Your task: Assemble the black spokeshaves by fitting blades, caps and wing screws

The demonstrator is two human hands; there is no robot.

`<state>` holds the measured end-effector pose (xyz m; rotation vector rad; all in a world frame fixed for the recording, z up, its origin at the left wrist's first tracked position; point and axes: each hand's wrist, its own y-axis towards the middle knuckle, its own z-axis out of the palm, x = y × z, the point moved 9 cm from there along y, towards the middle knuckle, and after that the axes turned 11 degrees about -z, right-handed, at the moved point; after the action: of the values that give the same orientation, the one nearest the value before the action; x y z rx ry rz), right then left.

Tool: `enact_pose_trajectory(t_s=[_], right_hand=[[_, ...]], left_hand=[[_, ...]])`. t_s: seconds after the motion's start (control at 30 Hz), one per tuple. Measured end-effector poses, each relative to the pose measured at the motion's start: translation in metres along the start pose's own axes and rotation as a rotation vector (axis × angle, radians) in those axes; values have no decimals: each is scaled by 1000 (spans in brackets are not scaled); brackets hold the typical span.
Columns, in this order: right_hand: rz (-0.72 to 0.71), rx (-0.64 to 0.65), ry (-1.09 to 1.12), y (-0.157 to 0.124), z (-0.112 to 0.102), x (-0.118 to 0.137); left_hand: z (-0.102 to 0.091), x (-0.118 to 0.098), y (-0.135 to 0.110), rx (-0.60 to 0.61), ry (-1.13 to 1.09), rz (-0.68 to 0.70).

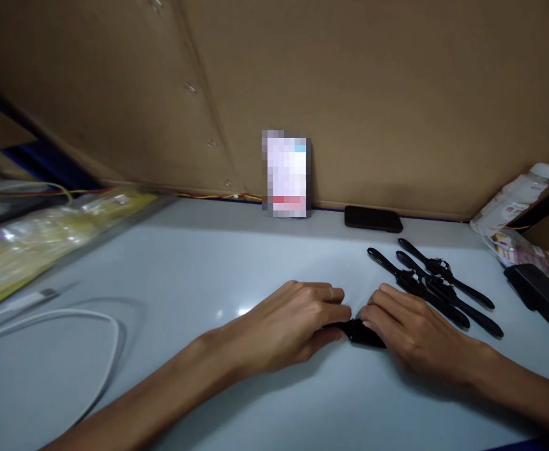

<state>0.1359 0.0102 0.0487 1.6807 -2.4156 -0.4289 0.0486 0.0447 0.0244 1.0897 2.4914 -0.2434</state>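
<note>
Low over the table, my left hand (309,319) and my right hand (408,329) both grip one glossy black piece (367,336). My left fingers are closed on its left end. The right hand's curled fingers press on it from above and cover its right end. Only its middle shows between them, so its full shape is hidden. Just beyond my right hand lie several slim, glossy black pieces (418,283) with rounded ends and bulkier middles, side by side at a slant.
A lit, blurred screen (287,178) leans on the cardboard wall (387,94). Near it lies a dark phone (373,218). At right are a bottle (514,200), a packet (531,254) and a black object (542,297). Plastic bags (67,232) and a white cable (112,332) occupy the left.
</note>
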Motion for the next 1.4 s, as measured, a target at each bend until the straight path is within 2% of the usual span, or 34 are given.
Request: enact_pose_trajectory(t_s=[0.1,0.2,0.27,0.33,0.4,0.57,0.67,0.83,0.93,1.0,1.1,1.23,1.4], right_hand=[[133,-44,208,-3,1,-12],[387,-78,490,-10,6,-33],[555,-45,626,-18,14,-44],[614,-4,659,-22,16,-47],[560,2,580,-20,11,-44],[325,24,176,-12,2,-18],[284,-9,14,-11,0,-9],[315,-89,168,-14,-10,-22],[172,-114,271,-11,-19,-20],[64,-50,246,-9,-17,-13],[29,43,82,-9,-12,-9],[36,62,-37,-9,-15,-9],[-16,63,39,-8,-13,0]], left_hand=[[2,3,0,10,-61,-45],[3,4,-2,10,-112,-67],[4,3,-2,20,-129,-50],[4,2,-1,38,-149,-34],[4,3,0,43,-178,-38],[4,4,0,32,-187,-46],[5,4,0,41,-185,-51],[4,2,0,43,-183,-47],[5,2,1,46,-181,-35],[5,3,1,45,-184,-39],[6,4,1,41,-174,-45],[6,3,0,44,-172,-34],[5,2,-1,31,-179,-23]])
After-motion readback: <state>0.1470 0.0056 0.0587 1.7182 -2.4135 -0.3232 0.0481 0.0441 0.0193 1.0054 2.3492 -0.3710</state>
